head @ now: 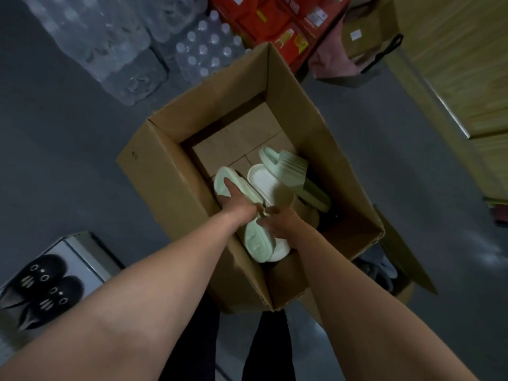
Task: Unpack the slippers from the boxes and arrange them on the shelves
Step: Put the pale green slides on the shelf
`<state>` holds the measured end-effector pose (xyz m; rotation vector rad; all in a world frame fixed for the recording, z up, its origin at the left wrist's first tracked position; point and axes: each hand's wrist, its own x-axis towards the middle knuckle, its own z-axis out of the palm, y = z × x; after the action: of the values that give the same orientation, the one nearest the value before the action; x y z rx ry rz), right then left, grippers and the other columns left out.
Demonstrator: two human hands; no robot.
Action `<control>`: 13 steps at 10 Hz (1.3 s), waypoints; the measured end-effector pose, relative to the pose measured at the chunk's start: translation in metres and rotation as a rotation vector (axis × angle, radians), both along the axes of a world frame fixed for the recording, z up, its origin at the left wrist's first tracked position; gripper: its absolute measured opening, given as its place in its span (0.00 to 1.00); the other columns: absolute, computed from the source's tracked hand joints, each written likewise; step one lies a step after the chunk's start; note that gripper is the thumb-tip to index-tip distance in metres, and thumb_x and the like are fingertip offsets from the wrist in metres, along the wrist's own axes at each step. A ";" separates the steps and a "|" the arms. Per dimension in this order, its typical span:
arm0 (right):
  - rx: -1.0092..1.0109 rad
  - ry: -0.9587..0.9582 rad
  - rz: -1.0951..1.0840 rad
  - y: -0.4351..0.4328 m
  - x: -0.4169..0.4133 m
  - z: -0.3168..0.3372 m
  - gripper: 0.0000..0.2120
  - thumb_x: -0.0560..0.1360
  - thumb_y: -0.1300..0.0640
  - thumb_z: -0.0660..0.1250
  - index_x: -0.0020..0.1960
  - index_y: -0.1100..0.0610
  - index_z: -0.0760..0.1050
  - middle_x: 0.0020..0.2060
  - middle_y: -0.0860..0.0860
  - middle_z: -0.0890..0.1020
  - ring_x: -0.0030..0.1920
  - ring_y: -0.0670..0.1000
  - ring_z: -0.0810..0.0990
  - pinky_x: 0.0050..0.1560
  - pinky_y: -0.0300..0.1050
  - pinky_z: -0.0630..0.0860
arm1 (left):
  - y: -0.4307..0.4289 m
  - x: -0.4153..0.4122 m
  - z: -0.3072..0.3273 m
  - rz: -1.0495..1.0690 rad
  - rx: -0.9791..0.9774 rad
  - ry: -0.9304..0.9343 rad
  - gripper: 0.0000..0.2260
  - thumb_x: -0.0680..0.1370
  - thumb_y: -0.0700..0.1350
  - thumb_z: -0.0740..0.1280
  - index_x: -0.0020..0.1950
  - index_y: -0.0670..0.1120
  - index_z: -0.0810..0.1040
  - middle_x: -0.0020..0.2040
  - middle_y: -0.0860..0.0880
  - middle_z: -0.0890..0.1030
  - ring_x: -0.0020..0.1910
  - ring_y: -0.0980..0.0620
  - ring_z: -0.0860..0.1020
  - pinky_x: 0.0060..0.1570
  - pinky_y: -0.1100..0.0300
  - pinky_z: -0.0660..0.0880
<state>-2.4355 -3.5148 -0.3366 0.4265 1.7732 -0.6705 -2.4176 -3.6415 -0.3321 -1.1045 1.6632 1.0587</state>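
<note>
My left hand (237,206) fingers hook a pale green foam slipper (224,184), right hand (280,225) grips a second green slipper (257,243), probably to lift both from the brown cardboard box (165,188).

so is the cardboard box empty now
No, several pale slippers lie in the cardboard box, and the left hand and right hand grip some.

I count one open brown cardboard box (170,171). Inside it are at least three pale green foam slippers (294,166); overlap hides the exact number. I also count two black slippers with white ring marks (55,295). The shrink-wrapped packs of clear bottles (209,48) are too blurred to count.
</note>
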 end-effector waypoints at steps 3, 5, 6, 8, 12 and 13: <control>-0.214 0.233 0.038 0.002 -0.003 0.027 0.16 0.73 0.65 0.73 0.59 0.57 0.78 0.42 0.48 0.76 0.50 0.50 0.75 0.53 0.43 0.72 | -0.012 -0.001 0.015 0.558 -0.083 0.289 0.45 0.76 0.60 0.68 0.80 0.51 0.40 0.75 0.44 0.67 0.70 0.41 0.70 0.70 0.49 0.67; -0.157 0.441 0.233 0.026 -0.016 0.044 0.11 0.74 0.64 0.70 0.55 0.55 0.78 0.47 0.48 0.78 0.47 0.48 0.77 0.48 0.38 0.71 | -0.034 -0.020 0.038 0.800 -0.059 0.336 0.16 0.76 0.48 0.69 0.63 0.47 0.74 0.58 0.45 0.79 0.56 0.42 0.79 0.59 0.46 0.77; -0.060 0.521 0.147 0.028 -0.022 0.046 0.13 0.77 0.67 0.62 0.49 0.50 0.79 0.45 0.46 0.80 0.41 0.45 0.77 0.34 0.30 0.70 | -0.038 -0.023 0.047 0.715 -0.107 0.374 0.17 0.77 0.39 0.67 0.65 0.49 0.75 0.57 0.47 0.80 0.54 0.44 0.79 0.57 0.47 0.79; 0.077 0.458 -0.158 0.028 -0.055 0.035 0.20 0.78 0.64 0.61 0.68 0.53 0.70 0.57 0.50 0.76 0.56 0.52 0.77 0.49 0.44 0.72 | -0.047 -0.026 0.050 0.523 -0.205 0.542 0.25 0.77 0.36 0.62 0.72 0.54 0.68 0.61 0.51 0.75 0.55 0.51 0.74 0.55 0.57 0.74; 0.025 0.369 -0.266 0.008 -0.077 -0.008 0.28 0.76 0.63 0.67 0.74 0.53 0.65 0.67 0.54 0.75 0.65 0.56 0.76 0.64 0.49 0.75 | -0.056 -0.014 0.026 0.154 -0.151 0.520 0.13 0.80 0.45 0.64 0.65 0.48 0.73 0.57 0.49 0.77 0.51 0.51 0.75 0.51 0.59 0.73; -0.009 0.352 -0.345 0.000 -0.075 -0.006 0.31 0.75 0.65 0.68 0.75 0.52 0.64 0.62 0.54 0.76 0.57 0.55 0.79 0.54 0.48 0.79 | -0.056 -0.009 0.027 0.025 -0.134 0.484 0.16 0.80 0.44 0.65 0.67 0.48 0.72 0.59 0.46 0.79 0.50 0.49 0.76 0.48 0.60 0.72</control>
<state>-2.5109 -3.5150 -0.3422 0.6486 2.0460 -1.0468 -2.4269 -3.6973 -0.3052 -1.0043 2.1288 1.3204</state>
